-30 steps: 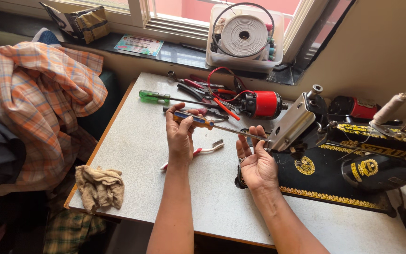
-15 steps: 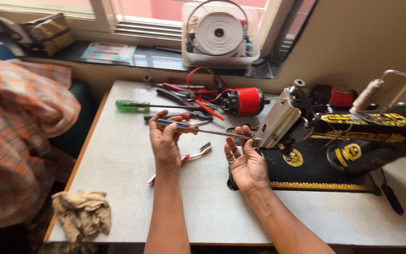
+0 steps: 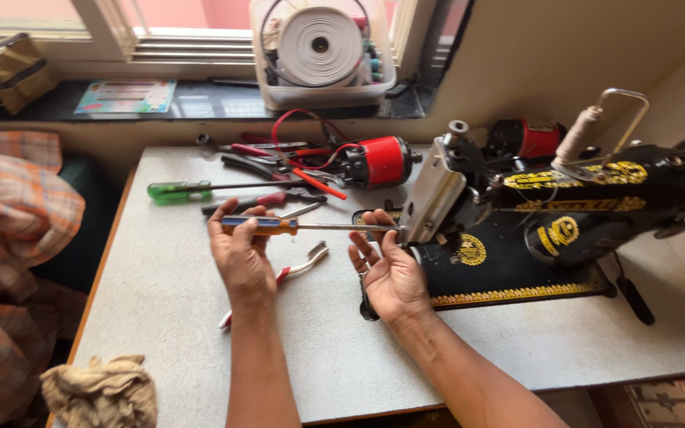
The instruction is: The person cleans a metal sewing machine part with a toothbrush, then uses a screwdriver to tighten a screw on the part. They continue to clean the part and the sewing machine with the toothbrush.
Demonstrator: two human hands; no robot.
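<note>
Sewing machine (image 3: 564, 230) right on table (image 3: 160, 317), tools (image 3: 279, 170) behind, cloth (image 3: 101, 392) front-left.

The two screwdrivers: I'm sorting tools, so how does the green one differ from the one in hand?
The green screwdriver has a clear green handle; the held screwdriver has an orange and blue one. The green one lies untouched on the table; the other is in the left hand, level, its tip at the sewing machine. Both have long thin shafts.

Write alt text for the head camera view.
A left hand holds an orange-and-blue screwdriver with its tip at the metal end plate of a black sewing machine, the right hand open beside it. Pliers and other tools lie on the grey table.
</note>
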